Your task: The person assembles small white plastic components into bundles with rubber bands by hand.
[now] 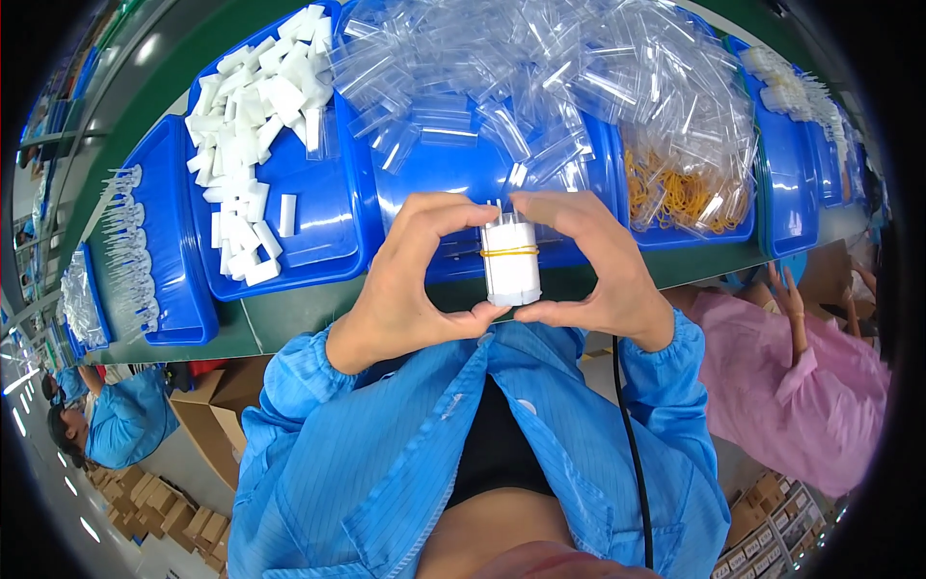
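Note:
Between my two hands is a small white block [509, 275] with transparent plastic about its upper end and a yellow rubber band [509, 253] round its middle. My left hand [410, 275] pinches it from the left, thumb at the lower end and fingertips at the upper. My right hand [606, 265] grips the same block from the right in a matching way. It is held upright, in front of my chest and near the front edge of the bench. What the inner fingers do behind it is hidden.
Blue trays along the green bench hold white blocks [236, 198], transparent plastic sleeves [453, 121], yellow rubber bands [675, 198] and small pale pieces [130, 256]. A black cable [632, 454] hangs by my right side. Co-workers in pink [786, 386] and blue [130, 420] are nearby.

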`<act>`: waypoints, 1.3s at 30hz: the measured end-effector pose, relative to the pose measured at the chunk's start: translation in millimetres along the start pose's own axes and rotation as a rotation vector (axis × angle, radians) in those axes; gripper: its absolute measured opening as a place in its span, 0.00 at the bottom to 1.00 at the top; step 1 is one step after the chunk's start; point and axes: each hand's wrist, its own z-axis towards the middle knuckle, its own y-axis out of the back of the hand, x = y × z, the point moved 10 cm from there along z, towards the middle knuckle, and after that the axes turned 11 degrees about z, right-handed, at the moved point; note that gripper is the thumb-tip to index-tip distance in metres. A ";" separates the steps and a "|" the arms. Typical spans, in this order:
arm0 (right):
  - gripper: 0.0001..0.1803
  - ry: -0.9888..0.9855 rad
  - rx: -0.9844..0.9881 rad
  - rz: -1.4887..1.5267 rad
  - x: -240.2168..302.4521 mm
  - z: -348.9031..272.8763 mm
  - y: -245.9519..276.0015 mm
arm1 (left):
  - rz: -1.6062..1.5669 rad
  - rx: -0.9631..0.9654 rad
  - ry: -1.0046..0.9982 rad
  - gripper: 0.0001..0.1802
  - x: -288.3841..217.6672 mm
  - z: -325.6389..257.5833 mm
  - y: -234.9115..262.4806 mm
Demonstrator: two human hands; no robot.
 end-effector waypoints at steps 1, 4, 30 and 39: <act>0.43 0.028 0.045 -0.051 2.3 -0.2 -4.1 | 0.061 0.017 -0.030 0.43 -5.0 1.1 -0.2; 0.40 0.020 0.011 0.010 -3.0 -4.6 -5.1 | 0.146 0.026 -0.102 0.44 -13.2 3.6 -0.6; 0.40 -0.058 -0.093 0.052 -1.7 -9.6 3.7 | 0.013 0.051 -0.037 0.44 -11.6 9.7 -6.2; 0.40 -0.062 -0.058 0.079 0.1 -10.2 -1.2 | 0.042 0.066 -0.063 0.42 -10.4 4.5 -5.2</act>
